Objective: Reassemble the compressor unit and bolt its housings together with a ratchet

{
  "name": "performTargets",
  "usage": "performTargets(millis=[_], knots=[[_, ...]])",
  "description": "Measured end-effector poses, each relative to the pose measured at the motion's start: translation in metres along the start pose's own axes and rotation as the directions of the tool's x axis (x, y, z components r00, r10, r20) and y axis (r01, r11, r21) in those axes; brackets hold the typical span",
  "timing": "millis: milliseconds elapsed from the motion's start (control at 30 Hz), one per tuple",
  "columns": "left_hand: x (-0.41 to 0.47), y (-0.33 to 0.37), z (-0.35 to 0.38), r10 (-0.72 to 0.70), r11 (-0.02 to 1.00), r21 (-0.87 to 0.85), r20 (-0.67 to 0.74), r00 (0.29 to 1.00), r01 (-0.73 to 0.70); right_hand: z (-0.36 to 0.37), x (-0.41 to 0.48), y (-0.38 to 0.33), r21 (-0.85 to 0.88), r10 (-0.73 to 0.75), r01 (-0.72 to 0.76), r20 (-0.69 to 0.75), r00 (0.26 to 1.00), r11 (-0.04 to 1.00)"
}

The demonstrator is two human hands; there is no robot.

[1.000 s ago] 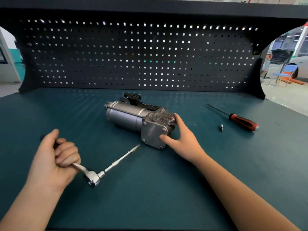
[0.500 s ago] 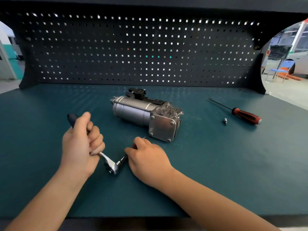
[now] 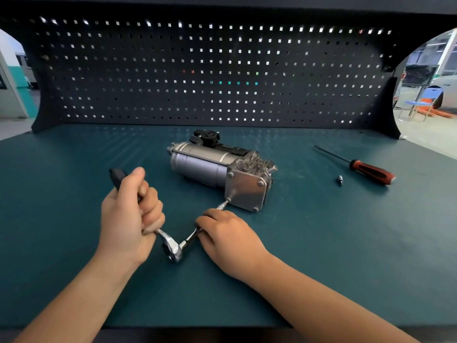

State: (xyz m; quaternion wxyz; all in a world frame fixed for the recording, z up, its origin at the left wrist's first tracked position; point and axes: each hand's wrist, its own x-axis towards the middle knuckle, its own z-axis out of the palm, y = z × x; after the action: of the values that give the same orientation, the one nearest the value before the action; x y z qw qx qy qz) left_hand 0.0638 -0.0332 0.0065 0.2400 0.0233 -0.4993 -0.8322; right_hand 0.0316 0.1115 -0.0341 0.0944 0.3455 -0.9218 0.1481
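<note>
The silver compressor unit [image 3: 212, 167] lies on its side in the middle of the green bench, its square end plate [image 3: 244, 189] facing me with bolts at the corners. My left hand [image 3: 128, 214] grips the black handle of the ratchet [image 3: 173, 248]. A long extension bar runs from the ratchet head up to the bolt at the plate's lower left corner, where its tip [image 3: 226, 201] sits. My right hand [image 3: 225, 236] is curled round the middle of that extension bar and hides most of it.
A red-and-black screwdriver [image 3: 371, 169] lies at the right of the bench, with a small loose bit [image 3: 340, 180] just in front of it. A black pegboard [image 3: 210, 70] walls off the back. The bench's front edge [image 3: 197, 328] runs close below my forearms.
My right hand left the compressor's end plate and took hold of the extension bar. Both hands carried the ratchet up and right until its tip met the lower left bolt.
</note>
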Motion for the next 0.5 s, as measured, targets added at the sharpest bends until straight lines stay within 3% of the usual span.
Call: performTargets(millis=[167, 300, 367, 433, 500], knots=[[-0.002, -0.003, -0.001, -0.051, 0.998, -0.043, -0.051, 0.997, 0.049, 0.004, -0.002, 0.001, 0.078, 0.029, -0.024, -0.055, 0.998, 0.997], [0.001, -0.006, -0.004, -0.195, 0.962, -0.221, -0.148, 0.969, 0.16, 0.003, -0.003, 0.002, 0.144, 0.053, -0.039, -0.093, 0.994, 0.989], [0.002, -0.006, -0.003, -0.196, 0.96, -0.23, -0.137, 0.971, 0.161, 0.001, -0.004, 0.004, 0.187, 0.054, -0.032, -0.114, 0.992, 0.982], [-0.001, -0.005, 0.001, -0.097, 0.99, -0.109, -0.097, 0.991, 0.087, -0.009, -0.004, 0.011, 0.223, 0.086, -0.023, -0.275, 0.958, 0.974], [-0.004, -0.004, 0.007, 0.025, 1.0, 0.005, -0.032, 0.999, -0.025, -0.023, -0.001, 0.029, 0.258, 0.181, -0.037, -0.562, 0.807, 0.965]])
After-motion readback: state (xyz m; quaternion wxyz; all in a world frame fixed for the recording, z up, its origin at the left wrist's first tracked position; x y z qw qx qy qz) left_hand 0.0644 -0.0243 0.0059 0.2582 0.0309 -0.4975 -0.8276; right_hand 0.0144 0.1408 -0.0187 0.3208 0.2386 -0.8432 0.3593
